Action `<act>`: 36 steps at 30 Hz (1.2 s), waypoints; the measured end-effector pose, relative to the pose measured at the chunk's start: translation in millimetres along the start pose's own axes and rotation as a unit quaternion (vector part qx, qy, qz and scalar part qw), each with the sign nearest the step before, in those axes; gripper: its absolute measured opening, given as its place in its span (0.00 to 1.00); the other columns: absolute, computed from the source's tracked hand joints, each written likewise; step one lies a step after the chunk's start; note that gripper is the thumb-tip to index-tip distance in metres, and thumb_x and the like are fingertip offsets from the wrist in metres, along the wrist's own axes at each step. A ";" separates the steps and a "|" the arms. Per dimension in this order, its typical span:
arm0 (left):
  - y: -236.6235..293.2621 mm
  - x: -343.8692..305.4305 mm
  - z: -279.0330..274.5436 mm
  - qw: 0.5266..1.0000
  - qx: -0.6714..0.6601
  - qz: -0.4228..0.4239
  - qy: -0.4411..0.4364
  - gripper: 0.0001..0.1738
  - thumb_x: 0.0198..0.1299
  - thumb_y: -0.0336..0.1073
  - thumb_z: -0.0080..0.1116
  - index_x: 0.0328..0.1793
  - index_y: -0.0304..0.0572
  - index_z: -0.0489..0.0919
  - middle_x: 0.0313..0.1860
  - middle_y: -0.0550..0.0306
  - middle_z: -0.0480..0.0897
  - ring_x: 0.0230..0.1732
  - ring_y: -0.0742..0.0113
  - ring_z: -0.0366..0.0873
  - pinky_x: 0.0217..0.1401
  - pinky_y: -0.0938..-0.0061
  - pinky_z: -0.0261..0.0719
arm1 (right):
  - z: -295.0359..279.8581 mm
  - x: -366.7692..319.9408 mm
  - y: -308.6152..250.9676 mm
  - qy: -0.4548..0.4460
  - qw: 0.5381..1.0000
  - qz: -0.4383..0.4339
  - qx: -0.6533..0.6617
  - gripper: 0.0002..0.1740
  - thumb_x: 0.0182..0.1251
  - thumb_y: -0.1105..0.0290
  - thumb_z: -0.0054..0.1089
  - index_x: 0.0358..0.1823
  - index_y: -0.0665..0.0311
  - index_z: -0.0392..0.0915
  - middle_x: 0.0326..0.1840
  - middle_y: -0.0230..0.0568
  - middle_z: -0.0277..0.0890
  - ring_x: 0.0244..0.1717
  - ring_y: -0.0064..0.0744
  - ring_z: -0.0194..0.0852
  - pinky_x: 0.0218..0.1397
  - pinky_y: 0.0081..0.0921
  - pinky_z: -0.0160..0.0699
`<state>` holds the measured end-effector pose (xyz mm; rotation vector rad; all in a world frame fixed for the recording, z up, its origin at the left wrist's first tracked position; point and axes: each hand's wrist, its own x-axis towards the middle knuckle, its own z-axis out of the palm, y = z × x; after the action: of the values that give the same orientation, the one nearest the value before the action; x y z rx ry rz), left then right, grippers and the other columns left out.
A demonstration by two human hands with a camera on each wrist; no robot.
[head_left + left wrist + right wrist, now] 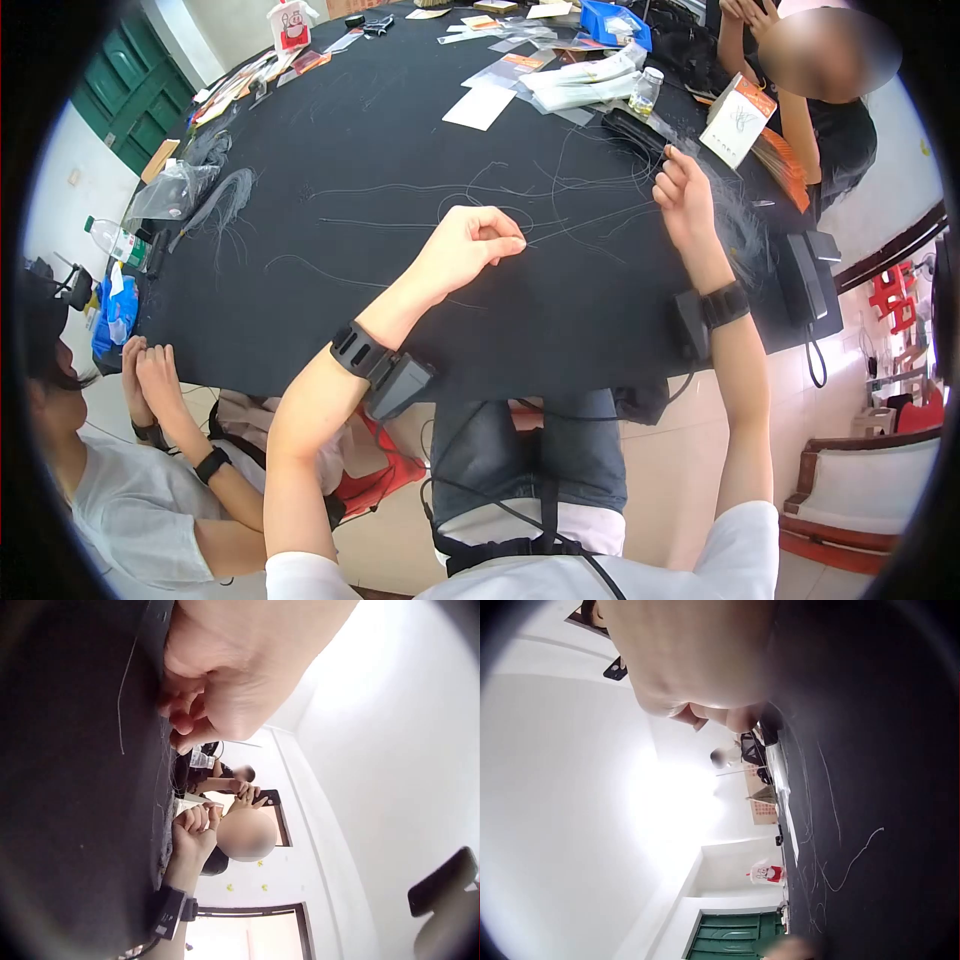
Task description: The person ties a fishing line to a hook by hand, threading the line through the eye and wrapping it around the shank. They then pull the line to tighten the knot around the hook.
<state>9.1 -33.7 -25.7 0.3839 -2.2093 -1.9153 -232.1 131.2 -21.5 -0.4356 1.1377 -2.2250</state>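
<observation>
Thin pale threads [385,226] lie in loose lines and loops across the black table. My left hand [462,250] is over the middle of them, thumb and fingertips pinching a thread. To its right, my right hand [688,205] is raised with thumb and forefinger together, and a thread runs from near its fingers toward the left hand. In the left wrist view the left hand [225,675] has curled fingers close to the tabletop. The right wrist view shows the right hand [697,667] with bent fingers; its fingertips are partly hidden.
Thread bundles lie at the left [232,200] and right [738,235] of the table. Farther back are white paper [480,106], plastic packets [590,80], a small jar [647,90] and a blue tray [612,22]. A black device [808,285] sits at the right edge. Other people sit around.
</observation>
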 end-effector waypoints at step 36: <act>15.2 -5.1 8.6 0.994 -0.032 0.107 0.011 0.03 0.54 0.26 0.57 0.34 0.32 0.78 0.35 0.59 0.79 0.31 0.77 0.74 0.35 0.82 0.73 | 61.7 -51.8 30.8 -0.289 0.885 0.231 -0.282 0.12 0.64 0.65 0.54 0.41 0.68 0.74 0.16 0.18 0.58 0.14 0.07 0.46 0.15 0.11 0.42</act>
<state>10.2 -22.0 -11.8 0.1508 -2.0757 -1.8525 -148.6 112.1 -11.8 -0.8863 1.3512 -1.2010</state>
